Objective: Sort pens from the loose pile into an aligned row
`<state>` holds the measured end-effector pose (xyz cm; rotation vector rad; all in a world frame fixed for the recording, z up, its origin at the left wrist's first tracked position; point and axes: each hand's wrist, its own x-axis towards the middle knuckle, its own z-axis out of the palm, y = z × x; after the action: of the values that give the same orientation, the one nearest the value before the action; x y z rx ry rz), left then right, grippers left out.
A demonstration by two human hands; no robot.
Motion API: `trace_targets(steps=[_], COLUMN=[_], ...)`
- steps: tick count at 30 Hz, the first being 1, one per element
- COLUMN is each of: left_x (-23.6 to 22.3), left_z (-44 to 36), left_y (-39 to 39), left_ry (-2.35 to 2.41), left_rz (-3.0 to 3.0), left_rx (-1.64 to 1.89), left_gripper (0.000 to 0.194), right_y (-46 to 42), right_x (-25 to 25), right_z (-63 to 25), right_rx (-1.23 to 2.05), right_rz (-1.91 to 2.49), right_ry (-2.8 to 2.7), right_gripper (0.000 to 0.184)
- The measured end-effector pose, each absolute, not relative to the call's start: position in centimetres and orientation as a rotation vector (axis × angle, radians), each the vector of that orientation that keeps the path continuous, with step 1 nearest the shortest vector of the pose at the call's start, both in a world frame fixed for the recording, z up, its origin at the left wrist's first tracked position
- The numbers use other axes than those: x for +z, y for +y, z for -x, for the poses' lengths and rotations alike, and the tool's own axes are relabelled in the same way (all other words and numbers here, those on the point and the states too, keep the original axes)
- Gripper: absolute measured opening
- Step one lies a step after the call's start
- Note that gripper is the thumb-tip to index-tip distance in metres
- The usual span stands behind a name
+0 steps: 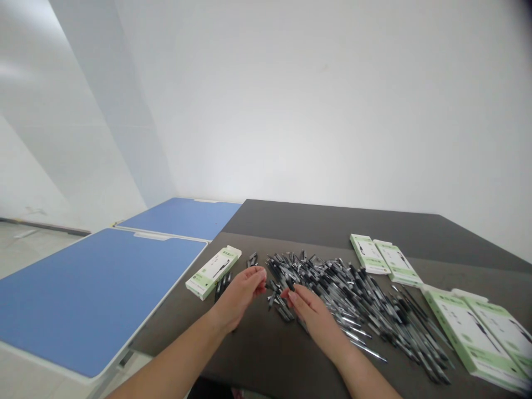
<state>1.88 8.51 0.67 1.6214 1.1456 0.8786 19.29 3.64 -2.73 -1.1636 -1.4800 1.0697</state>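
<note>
Over the dark tabletop my left hand and my right hand reach toward each other at the near left end of a large loose heap of black and clear ballpoint pens. The left fingers curl together just short of the heap, and whether they hold anything is hidden. My right fingertips lie on some pens, with a dark pen end close by. A small bunch of pens lies beside a green-and-white pen box, left of my left hand.
Several more green-and-white boxes lie on the dark table, including one behind the heap and one at the right. A blue-topped table and another stand to the left. A white wall rises behind.
</note>
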Motion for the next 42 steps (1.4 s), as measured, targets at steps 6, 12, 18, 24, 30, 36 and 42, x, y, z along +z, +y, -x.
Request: trace_targets(steps=[6,12,18,24,30,36,42], left_x=[1.2,0.3,-0.4,-0.8,-1.0,-0.6,0.3], left_z=[-4.0,-4.9,-5.0,-5.1,-5.9,-5.8,-4.9], left_y=[6.6,6.2,6.0,6.1,5.8,5.8,6.1], left_ry=[0.885,0.843,0.98,1.055,1.04,0.984,0.955], left_rz=[-1.004,-0.887,-1.042,-1.106,-1.127,-1.22,-1.273], left_rx=[1.141,1.188,1.263,1.286,1.296,1.219,1.171], left_gripper=[0.022,0.022,0.025,0.028,0.027,0.026,0.021], right_y=[3.5,3.7,3.9,4.1,4.2,3.7,3.7], right_x=[-1.9,-2.2,-2.5,-2.8,-3.4,-2.6,-2.6], right_z=[-18.9,-18.8,-18.8,-18.8,-19.1,-19.0,-18.4], right_rx=[0.924,0.92,0.823,0.766,0.673,0.957,1.254], right_rz=[1.23,1.245,1.262,1.287,1.317,1.172,1.069], right_ry=[-1.658,-1.684,-1.709,-1.657,-1.572,-1.57,-1.284], right_gripper=[0.031,0.031,0.028,0.021,0.024,0.035,0.033])
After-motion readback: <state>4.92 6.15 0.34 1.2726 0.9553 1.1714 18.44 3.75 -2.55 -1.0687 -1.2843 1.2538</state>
